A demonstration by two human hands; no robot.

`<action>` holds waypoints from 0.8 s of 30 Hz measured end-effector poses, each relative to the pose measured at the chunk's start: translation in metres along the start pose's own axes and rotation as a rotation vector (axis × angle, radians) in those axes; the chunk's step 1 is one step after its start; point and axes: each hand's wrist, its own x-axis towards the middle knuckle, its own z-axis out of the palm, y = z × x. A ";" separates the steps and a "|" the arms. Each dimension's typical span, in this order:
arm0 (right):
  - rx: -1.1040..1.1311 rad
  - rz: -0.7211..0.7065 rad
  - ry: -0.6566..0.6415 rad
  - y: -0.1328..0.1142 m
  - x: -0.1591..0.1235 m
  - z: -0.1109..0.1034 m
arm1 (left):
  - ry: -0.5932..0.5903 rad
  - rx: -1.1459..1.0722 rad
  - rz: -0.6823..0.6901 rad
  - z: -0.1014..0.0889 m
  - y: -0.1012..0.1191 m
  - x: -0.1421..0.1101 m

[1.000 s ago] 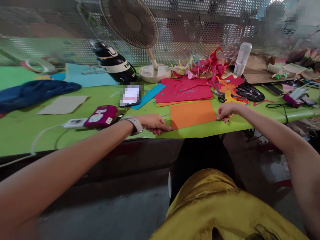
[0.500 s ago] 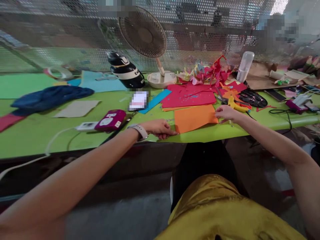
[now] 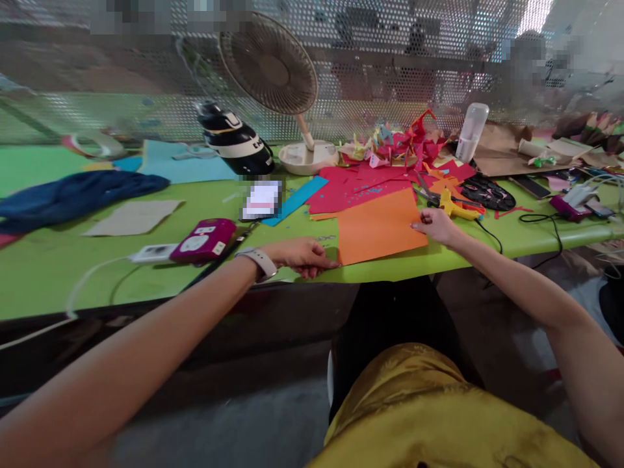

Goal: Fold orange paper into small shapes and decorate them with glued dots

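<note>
An orange sheet of paper (image 3: pixel 380 227) lies near the front edge of the green table, its right side raised off the surface. My right hand (image 3: pixel 436 226) pinches that right edge between thumb and fingers. At the near left corner, my left hand (image 3: pixel 307 258) has its fingers curled, with a fingertip on the paper's corner. A watch with a pale strap is on my left wrist. Behind the orange sheet spread red paper sheets (image 3: pixel 353 185) strewn with small blue bits. A yellow glue gun (image 3: pixel 455 205) rests just beyond my right hand, beside scissors (image 3: pixel 429 195).
A purple power strip (image 3: pixel 205 240) and a phone (image 3: pixel 262 199) are left of the paper, near a blue paper strip (image 3: pixel 297 201). Farther back stand a black-and-white jug (image 3: pixel 238 144), a fan (image 3: pixel 273 68) and a clear bottle (image 3: pixel 472 133). Folded paper pieces (image 3: pixel 414 140) form a pile.
My right hand has lifted the right side of the orange paper, which now shows flatter and larger over the red sheets. My left hand stays at its corner. The view has shifted slightly right.
</note>
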 end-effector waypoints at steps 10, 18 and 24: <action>0.053 -0.322 0.032 0.009 0.057 -0.011 | 0.440 -0.112 0.081 -0.007 -0.001 -0.024; -0.314 -0.264 0.250 0.013 0.060 -0.022 | 0.909 0.285 0.528 0.030 0.000 0.010; -0.758 -0.262 0.330 0.048 -0.011 -0.030 | 0.560 0.615 0.518 0.050 -0.010 0.035</action>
